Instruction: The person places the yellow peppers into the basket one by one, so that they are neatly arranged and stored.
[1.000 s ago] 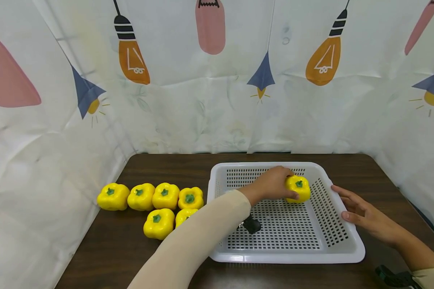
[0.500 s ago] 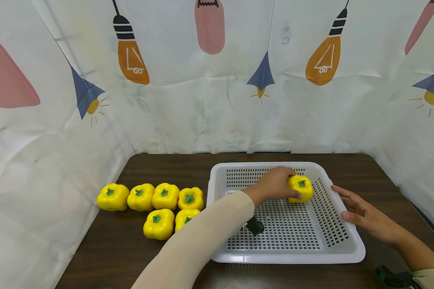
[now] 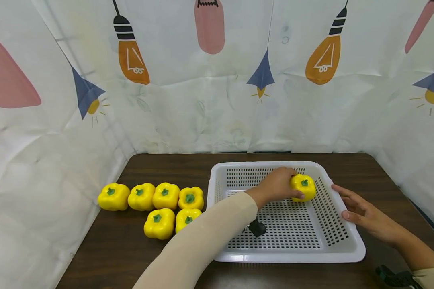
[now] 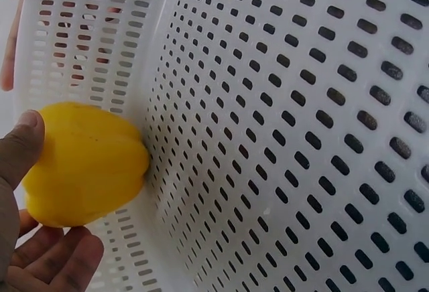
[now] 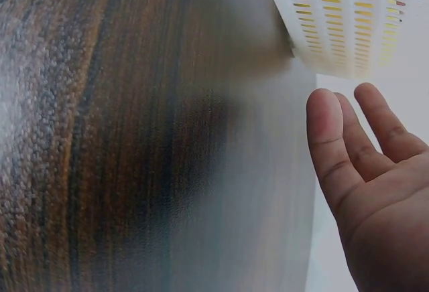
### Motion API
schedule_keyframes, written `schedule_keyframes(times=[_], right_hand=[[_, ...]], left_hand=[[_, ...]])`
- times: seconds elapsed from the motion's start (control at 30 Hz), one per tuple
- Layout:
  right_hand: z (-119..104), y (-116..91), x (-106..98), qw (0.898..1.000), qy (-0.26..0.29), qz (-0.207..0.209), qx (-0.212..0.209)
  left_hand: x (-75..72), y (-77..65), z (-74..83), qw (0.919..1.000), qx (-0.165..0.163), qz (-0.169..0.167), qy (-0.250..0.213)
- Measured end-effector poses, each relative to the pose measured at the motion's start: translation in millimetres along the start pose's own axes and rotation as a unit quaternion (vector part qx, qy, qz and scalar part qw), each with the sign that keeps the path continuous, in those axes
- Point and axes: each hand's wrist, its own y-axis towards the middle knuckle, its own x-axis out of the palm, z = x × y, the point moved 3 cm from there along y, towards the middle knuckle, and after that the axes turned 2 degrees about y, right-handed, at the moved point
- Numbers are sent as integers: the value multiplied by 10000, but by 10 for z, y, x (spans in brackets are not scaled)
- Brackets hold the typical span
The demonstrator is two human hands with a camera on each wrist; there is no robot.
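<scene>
My left hand (image 3: pixel 277 185) reaches across into the white perforated plastic basket (image 3: pixel 289 257) and grips a yellow bell pepper (image 3: pixel 307 189) with a green stem. Thumb and fingers sit on opposite sides of the pepper (image 4: pixel 87 165) in the left wrist view, where it appears against the basket's floor and beside its end wall. At the basket's right rim, my right hand (image 3: pixel 363 214) has its fingers extended, with fingertips at or close to the edge. The right wrist view shows relaxed, nearly straight fingers (image 5: pixel 326 119) below the slotted basket wall.
Left of the basket, several yellow bell peppers (image 3: pixel 159 224) lie in two rows on the dark wooden table (image 3: pixel 105 257). A black wrist strap piece (image 3: pixel 256 228) shows under my left wrist. A white patterned sheet (image 3: pixel 202 120) hangs behind and at the sides.
My left hand has shifted slightly to the right with the pepper, closer to the basket's right wall. The right hand has stayed where it was.
</scene>
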Motion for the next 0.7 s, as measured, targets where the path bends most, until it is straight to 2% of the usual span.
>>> schedule_keyframes(times=[0.37,0.7], right_hand=[[6,3,-3,10000,-14,12,15],[-5,-6,8,10000,-1,40,63]], left_hand=[[-33,-10,-2,10000,-23,-31,-37],[-240,-101,-35,9997,56,-192,171]])
